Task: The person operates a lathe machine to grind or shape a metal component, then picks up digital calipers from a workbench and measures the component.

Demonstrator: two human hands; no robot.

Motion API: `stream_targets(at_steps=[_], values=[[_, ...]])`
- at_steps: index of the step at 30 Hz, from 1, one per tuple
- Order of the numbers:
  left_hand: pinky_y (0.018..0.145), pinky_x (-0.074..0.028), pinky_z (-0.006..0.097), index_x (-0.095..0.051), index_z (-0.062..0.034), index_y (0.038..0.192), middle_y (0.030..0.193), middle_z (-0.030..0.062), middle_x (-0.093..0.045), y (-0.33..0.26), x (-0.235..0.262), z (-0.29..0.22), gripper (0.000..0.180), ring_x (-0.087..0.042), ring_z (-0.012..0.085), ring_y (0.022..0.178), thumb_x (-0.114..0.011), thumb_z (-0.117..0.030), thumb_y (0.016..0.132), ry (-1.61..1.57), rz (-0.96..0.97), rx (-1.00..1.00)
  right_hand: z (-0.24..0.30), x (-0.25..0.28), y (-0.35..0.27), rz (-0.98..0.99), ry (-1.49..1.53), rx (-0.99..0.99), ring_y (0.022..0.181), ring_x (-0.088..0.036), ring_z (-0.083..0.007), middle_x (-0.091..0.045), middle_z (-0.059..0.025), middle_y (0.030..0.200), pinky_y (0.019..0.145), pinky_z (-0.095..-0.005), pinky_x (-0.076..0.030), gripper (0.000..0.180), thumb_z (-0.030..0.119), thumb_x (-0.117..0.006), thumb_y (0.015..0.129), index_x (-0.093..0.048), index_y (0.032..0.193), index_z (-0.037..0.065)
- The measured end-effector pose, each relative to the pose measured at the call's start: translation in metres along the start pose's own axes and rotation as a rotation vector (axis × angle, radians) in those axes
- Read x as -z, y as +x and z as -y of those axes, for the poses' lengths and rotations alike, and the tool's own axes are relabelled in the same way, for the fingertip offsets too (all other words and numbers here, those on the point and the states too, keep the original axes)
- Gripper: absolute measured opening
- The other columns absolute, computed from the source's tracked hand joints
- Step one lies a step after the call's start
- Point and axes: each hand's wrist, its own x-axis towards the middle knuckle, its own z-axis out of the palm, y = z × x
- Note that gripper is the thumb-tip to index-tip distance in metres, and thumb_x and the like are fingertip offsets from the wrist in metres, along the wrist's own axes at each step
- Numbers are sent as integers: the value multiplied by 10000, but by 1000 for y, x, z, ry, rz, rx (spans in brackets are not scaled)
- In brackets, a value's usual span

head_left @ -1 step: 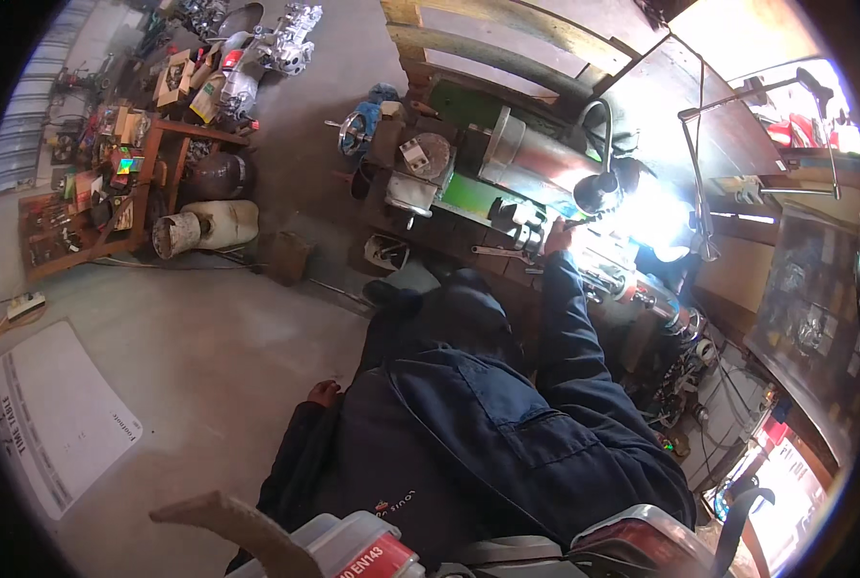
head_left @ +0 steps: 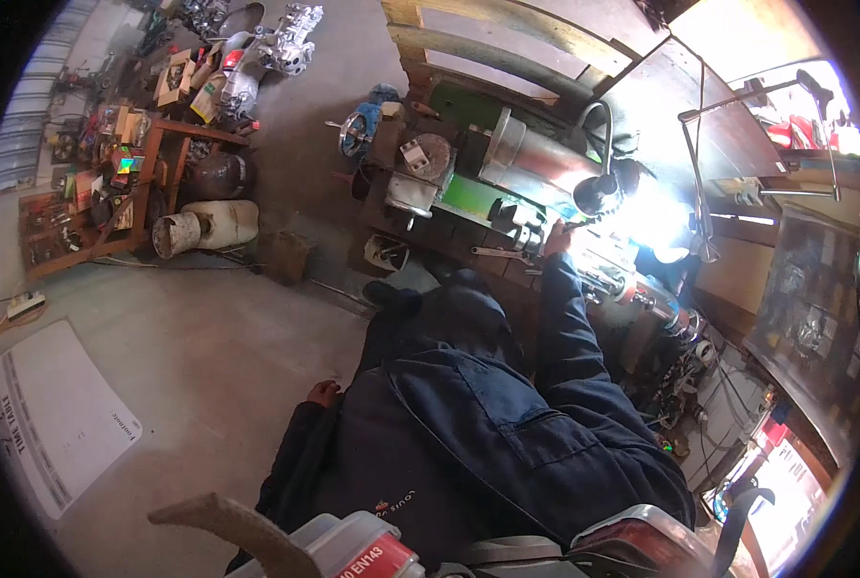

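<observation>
the lamp [head_left: 598, 196], right of upper centre, bends low over the machine [head_left: 470, 198], probably so that its light falls where the right hand [head_left: 557, 239] is busy; the glare washes out much of that spot. a short dark bar [head_left: 581, 223] lies at that hand's fingertips, just right of upper centre in the frame. the wrench [head_left: 503, 253] lies left of the hand, seemingly parked within easy reach. the metal cylinder [head_left: 545, 159] sits above, lengthwise along the machine, likely to leave the near side free for the arm.

the right arm reaches up the frame almost straight, its fingers bent toward the bar; i cannot tell whether they pinch it or only touch it. the left hand [head_left: 324, 392] hangs beside the body, left of centre, fingers loosely curled, with nothing visible in it.
</observation>
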Motion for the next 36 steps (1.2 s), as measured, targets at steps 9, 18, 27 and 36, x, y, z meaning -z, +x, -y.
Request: stream_targets(at_steps=[9, 18, 27, 36], values=[[923, -505, 374, -528, 36, 1250, 1144, 162, -658, 4, -5, -15, 479, -638, 257, 1065, -551, -321, 933, -4, -25, 51, 7, -3, -3, -55, -14, 3, 857, -641, -337, -673, -206, 944, 803, -450, -474, 465, 404, -567, 922, -586, 1062, -39], [869, -529, 386, -536, 25, 1242, 1132, 156, -647, -1, -7, -33, 443, -660, 255, 1001, -539, -307, 949, -11, -40, -6, 15, -5, -8, -82, 23, -13, 933, -640, -356, -674, -213, 989, 847, -449, -470, 494, 427, -564, 903, -592, 1087, -30], [966, -467, 411, -599, -30, 1202, 1166, 134, -645, 12, -14, 14, 422, -608, 275, 1108, -553, -354, 936, 30, -111, 29, 28, -5, -14, 21, 27, -18, 986, -631, -381, -662, -233, 1067, 881, -469, -457, 566, 469, -542, 905, -566, 1181, -26], [977, -458, 394, -603, -47, 1220, 1165, 133, -652, 38, -14, 35, 433, -610, 273, 1104, -566, -353, 915, 73, -51, 0, -21, -21, 43, 74, 12, -23, 764, -637, -274, -649, -217, 988, 669, -399, -496, 728, 468, -593, 891, -411, 1352, -65]])
